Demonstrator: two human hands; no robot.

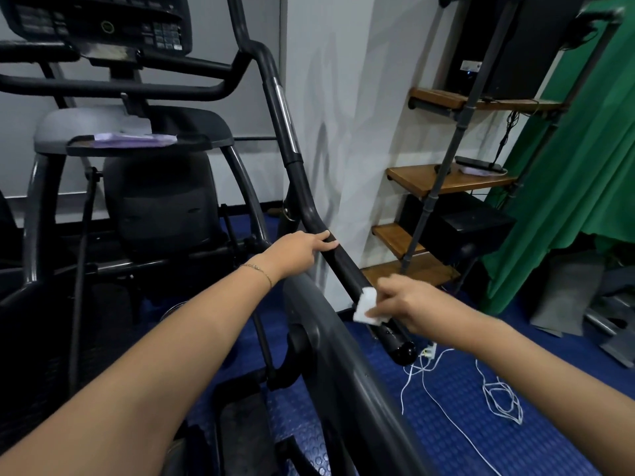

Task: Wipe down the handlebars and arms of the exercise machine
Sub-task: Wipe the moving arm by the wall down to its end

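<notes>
The exercise machine's right handlebar (347, 264) is a long black bar that slants from the console down toward me and ends in a rounded cap (405, 352). My left hand (299, 250) grips the bar at its bend, fingers curled over the top. Lower down, my right hand (409, 300) pinches a small white wipe (365, 305) and presses it against the bar near the lower end. The wipe is folded and partly covered by my fingers.
The console (99, 25) and a tray holding a purple packet (127, 139) sit at upper left. A grey moving arm (336, 355) crosses below my hands. Wooden shelves (446, 180) on pipe legs stand right of the white wall. White cables (498, 396) lie on the blue floor; a green curtain (584, 166) hangs right.
</notes>
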